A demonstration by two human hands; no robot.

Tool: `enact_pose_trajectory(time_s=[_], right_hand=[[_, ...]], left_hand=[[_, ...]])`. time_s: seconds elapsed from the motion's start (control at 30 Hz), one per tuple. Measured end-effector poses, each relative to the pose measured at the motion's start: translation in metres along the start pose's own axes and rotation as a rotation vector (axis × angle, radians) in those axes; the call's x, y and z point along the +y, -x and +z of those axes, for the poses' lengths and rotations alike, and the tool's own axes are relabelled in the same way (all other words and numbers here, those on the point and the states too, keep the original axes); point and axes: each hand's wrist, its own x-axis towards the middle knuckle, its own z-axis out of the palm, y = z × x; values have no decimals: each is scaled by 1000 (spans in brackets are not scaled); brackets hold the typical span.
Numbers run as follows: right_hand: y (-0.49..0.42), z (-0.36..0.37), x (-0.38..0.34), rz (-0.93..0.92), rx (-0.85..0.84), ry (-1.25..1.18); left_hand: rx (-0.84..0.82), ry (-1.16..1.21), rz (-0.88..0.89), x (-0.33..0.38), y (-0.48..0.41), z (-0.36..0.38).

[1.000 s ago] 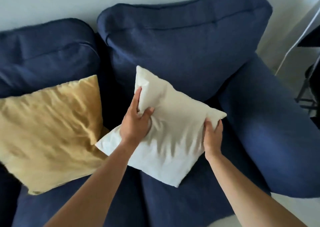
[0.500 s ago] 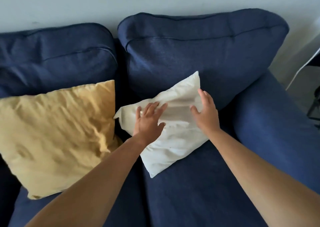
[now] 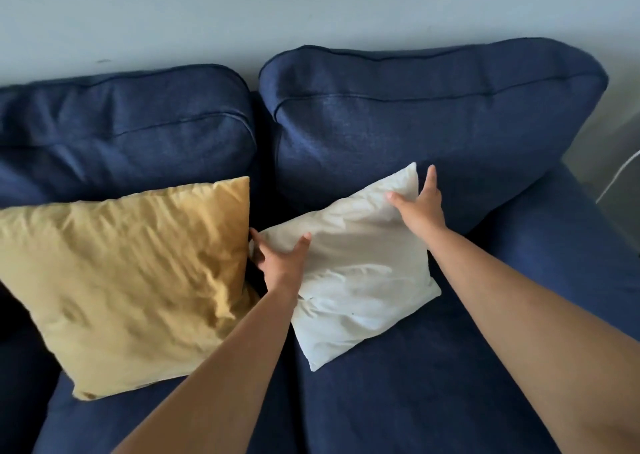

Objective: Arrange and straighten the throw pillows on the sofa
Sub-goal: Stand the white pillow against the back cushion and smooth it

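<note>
A white throw pillow (image 3: 356, 273) leans tilted against the right back cushion of the dark blue sofa (image 3: 415, 121), its lower corner on the seat. My left hand (image 3: 280, 259) grips its upper left corner, thumb on the front and fingers behind. My right hand (image 3: 420, 204) holds the upper right corner, thumb on the front, fingers reaching behind toward the back cushion. A larger mustard yellow pillow (image 3: 131, 277) leans against the left back cushion, touching the white pillow's left side.
The sofa's right armrest (image 3: 568, 245) rises just right of the white pillow. A pale wall (image 3: 311, 10) stands behind the sofa. A white cable or leg (image 3: 620, 173) shows at the far right edge.
The white pillow went from held above the seat to leaning on the right back cushion. Both hands shifted from flat on its face to gripping its upper corners.
</note>
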Motion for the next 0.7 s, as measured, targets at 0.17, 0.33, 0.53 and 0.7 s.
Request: enact_pose_trajectory(time_s=[0.17, 0.33, 0.53, 0.7], right_hand=[[-12, 4, 20, -159, 19, -91], [-39, -61, 59, -196, 59, -203], [-48, -96, 71, -152, 149, -366], [-81, -148, 90, -154, 139, -368]], left_hand=[[80, 79, 128, -4, -7, 18], [205, 157, 195, 20, 32, 85], [168, 321, 281, 53, 33, 91], [205, 230, 355, 72, 44, 137]])
